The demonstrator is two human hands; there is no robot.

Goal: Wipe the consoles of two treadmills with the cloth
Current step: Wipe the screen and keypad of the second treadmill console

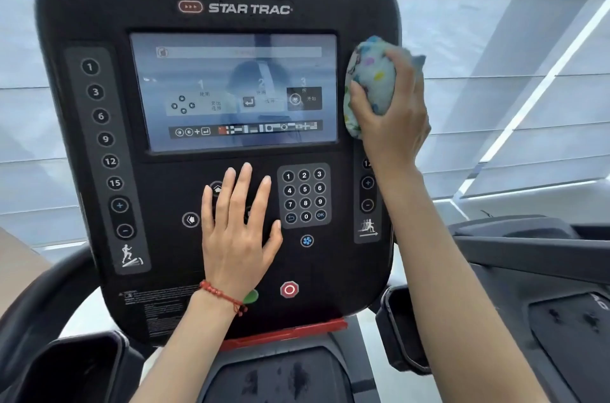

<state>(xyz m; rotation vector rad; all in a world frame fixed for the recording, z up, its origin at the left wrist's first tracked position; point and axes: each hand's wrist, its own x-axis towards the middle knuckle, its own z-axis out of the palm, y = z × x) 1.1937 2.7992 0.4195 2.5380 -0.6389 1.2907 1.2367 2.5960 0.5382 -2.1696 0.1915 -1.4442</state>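
- The cloth (pixel 369 82) looks soft, light and easily crushed: it is bunched into a pale wad with coloured specks, and a loose corner pokes out past the knuckles at the upper right. It should bend to any surface and needs little force to carry.
- Judged from that, the sensible hold is a full handful around the wad, leaving a padded face free toward the panel; a loose corner alone would flop.
- The right hand (pixel 396 105) has its grip clenched around the cloth, thumb across the near face and fingers wrapped over the far side.
- The wad sits mostly to the left of the palm, bulging out between thumb and fingers, and its free face is against the right margin of the console (pixel 99 16), just beside the right edge of the screen (pixel 231 72).
- The left hand (pixel 237 221) has a released grip: fingers straight and spread, lying flat on the console's lower middle, beside the number keypad (pixel 304 194), holding nothing.
- A second treadmill (pixel 544 254) shows at the right; its console looks untouched.
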